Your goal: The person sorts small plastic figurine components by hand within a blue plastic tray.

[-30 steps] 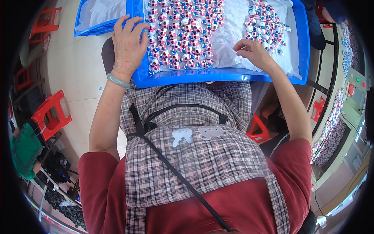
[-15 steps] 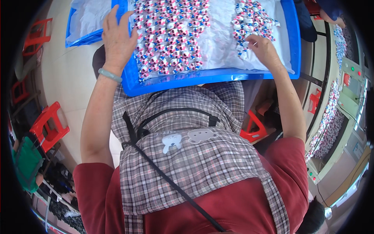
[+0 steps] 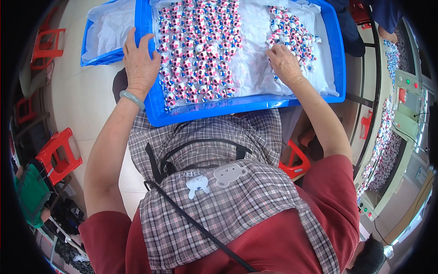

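Note:
A large blue tray [image 3: 200, 114] lined with white sheeting [image 3: 251, 73] lies in front of me. Small pink, white and blue figurines [image 3: 198, 55] stand in lengthwise rows over its left part. To the right is a loose pile of the same figurines [image 3: 296, 39]. My left hand [image 3: 140, 68] is at the tray's left rim, fingers spread and holding nothing. My right hand [image 3: 286, 66] is at the pile's left edge, palm down. Its fingers are bent together, and whatever is between the fingertips is hidden.
Another lined blue tray [image 3: 109, 34] adjoins at the left. Red stools [image 3: 59, 155] stand on the floor, one [image 3: 295, 160] below the big tray. At the right runs a long machine [image 3: 406, 116] with heaped small parts. Other people sit or stand at the edges.
My right hand has moved left over the pile, from its middle to its left edge. My left hand stays by the rim. The tray sits slightly lower in view.

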Demonstrator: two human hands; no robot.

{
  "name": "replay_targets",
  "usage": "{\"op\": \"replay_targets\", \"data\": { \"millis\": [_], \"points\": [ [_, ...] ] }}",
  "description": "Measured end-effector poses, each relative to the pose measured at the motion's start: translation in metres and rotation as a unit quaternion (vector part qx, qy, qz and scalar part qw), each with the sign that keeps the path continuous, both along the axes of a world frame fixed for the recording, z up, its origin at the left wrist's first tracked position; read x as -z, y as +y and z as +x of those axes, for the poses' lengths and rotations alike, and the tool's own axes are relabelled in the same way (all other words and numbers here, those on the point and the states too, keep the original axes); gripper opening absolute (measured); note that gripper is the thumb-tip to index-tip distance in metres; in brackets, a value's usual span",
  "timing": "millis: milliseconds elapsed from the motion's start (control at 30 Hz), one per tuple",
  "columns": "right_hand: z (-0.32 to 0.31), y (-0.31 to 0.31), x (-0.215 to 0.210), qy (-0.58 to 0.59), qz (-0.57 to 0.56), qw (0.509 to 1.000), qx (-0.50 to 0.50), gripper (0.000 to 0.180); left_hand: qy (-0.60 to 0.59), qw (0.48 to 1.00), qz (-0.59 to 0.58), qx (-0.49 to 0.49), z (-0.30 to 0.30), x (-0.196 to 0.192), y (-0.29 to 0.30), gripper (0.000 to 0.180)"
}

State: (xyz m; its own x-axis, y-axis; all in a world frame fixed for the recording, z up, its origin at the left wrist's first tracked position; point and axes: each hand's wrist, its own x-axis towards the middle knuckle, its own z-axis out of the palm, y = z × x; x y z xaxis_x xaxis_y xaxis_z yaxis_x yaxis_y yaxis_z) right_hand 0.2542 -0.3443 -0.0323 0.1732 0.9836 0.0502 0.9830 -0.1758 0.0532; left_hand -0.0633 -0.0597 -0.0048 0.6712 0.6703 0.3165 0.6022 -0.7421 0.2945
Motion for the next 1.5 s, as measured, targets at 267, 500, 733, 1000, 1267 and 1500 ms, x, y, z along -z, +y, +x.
{"op": "replay_targets", "data": {
  "millis": [267, 500, 733, 1000, 1267, 1500],
  "points": [
    [0.006, 0.034, -0.022, 0.262, 0.062, 0.962, 0.050, 0.022, -0.003, 1.000, -0.008, -0.017, -0.003, -0.006, -0.002, 0.042],
    [0.045, 0.138, 0.006, 0.462, 0.180, 0.846, 0.196, 0.029, 0.039, 0.998, -0.036, -0.030, 0.003, -0.006, -0.008, 0.040],
    [0.083, 0.176, 0.058, 0.685, 0.249, 0.578, 0.366, 0.033, 0.066, 0.994, -0.072, -0.038, 0.006, -0.010, -0.009, 0.039],
    [0.077, 0.197, 0.064, 0.567, 0.212, 0.635, 0.480, 0.019, 0.062, 0.995, -0.072, -0.028, 0.006, -0.006, -0.006, 0.038],
    [0.062, 0.177, 0.064, 0.321, 0.262, 0.858, 0.302, 0.017, 0.067, 0.994, -0.076, -0.031, 0.006, -0.006, -0.007, 0.037],
    [0.056, 0.185, 0.064, 0.172, 0.211, 0.952, 0.138, 0.021, 0.054, 0.995, -0.081, -0.025, 0.008, -0.009, -0.008, 0.033]
  ]
}}
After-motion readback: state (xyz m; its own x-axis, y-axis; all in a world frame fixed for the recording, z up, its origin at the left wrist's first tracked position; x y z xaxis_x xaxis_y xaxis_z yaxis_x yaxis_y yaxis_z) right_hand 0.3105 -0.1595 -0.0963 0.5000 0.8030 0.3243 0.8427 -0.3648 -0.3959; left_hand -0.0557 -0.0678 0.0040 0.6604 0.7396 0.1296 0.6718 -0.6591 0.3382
